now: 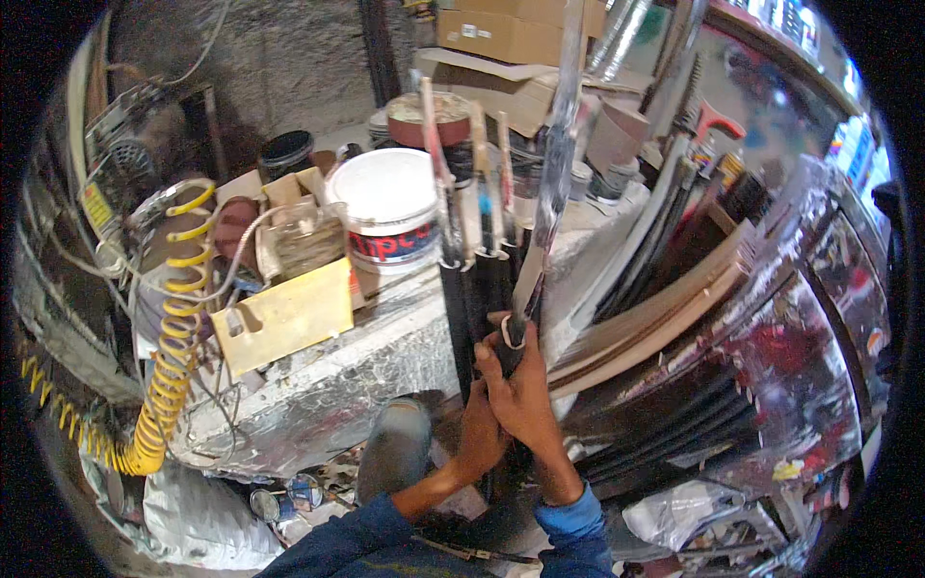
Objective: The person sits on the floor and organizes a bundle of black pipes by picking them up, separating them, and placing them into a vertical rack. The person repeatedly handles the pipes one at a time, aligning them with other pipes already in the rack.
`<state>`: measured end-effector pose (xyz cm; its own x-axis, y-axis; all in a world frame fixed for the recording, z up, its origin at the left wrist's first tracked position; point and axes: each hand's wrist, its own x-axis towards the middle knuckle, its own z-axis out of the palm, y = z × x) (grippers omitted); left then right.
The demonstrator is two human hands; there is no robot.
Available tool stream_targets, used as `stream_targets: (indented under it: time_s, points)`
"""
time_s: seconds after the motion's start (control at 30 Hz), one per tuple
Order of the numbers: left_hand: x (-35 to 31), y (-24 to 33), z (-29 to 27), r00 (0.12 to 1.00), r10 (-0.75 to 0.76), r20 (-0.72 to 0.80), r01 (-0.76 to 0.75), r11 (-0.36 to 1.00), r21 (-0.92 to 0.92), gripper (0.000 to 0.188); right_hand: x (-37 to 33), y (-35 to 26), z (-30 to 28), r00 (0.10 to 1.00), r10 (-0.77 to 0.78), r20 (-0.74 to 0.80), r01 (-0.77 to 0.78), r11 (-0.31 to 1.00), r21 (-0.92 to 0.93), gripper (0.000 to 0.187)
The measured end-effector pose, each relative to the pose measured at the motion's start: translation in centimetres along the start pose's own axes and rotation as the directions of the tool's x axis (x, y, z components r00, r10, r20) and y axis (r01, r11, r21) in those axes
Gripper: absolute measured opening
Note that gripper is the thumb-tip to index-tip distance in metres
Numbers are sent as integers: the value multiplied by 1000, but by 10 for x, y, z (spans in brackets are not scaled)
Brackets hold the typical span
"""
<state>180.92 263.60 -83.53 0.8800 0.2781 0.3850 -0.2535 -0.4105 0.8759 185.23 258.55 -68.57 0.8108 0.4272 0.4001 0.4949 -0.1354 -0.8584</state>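
Note:
A long, flat, grey-streaked strip [549,197] rises from my hands to the top of the head view. Its lower end sits in the mouth of a black tubular sleeve [515,334] with a pale rim. My right hand [525,390] is closed around the sleeve just below that rim, its thumb along the left side. Lower down and touching it, my left hand [480,429] has curled fingers, partly hidden; it seems to grip the same sleeve. Just left of them, several similar strips [467,217] stand upright in black sleeves [455,303] against the bench.
A white lidded bucket [383,188] and a yellow board [284,318] stand on the stained bench [308,371]. A coiled yellow air hose [173,356] hangs at left. Long curved strips [665,299] lie to the right, near a red-handled saw [718,118]. Cardboard boxes [506,37] sit behind.

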Motion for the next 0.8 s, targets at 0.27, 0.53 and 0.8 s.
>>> stream_targets:
  time_s: [0.27, 0.53, 0.8]
  points:
    - [-100, -74, 36, 986, 44, 162, -62, 993, 105, 64, 136, -63, -134, 822, -455, -343, 514, 851, 105, 37]
    - [51, 43, 30, 962, 174, 211, -117, 959, -258, 55, 95, -68, -128, 955, -112, -274, 187, 945, 267, 46]
    - [106, 178, 5, 896, 212, 390, 47, 829, -558, 43, 174, -156, -220, 910, -193, -367, 315, 897, 310, 59]
